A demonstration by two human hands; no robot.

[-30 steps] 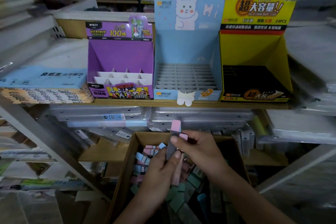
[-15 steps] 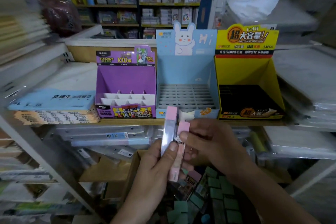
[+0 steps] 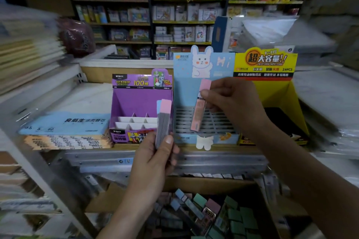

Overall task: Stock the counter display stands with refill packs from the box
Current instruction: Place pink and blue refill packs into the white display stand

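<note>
While right hand [image 3: 233, 106] pinching pink-capped clear refill pack [image 3: 201, 106] over blue rabbit cardboard stand [image 3: 186, 91], I'm advising plumb, single-slot entry; left hand [image 3: 155, 161] gripping spares [image 3: 164, 120].

Dim, flat indoor light, soft picture
Edges smear and bend (wide-angle lens), worst on the paper stacks [image 3: 29, 54] at the left side; the yellow stand [image 3: 266, 62] header is the brightest, sharpest patch

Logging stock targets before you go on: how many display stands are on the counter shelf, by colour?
Purple stand: 1
Blue stand: 1
Yellow stand: 1
Total: 3
</note>
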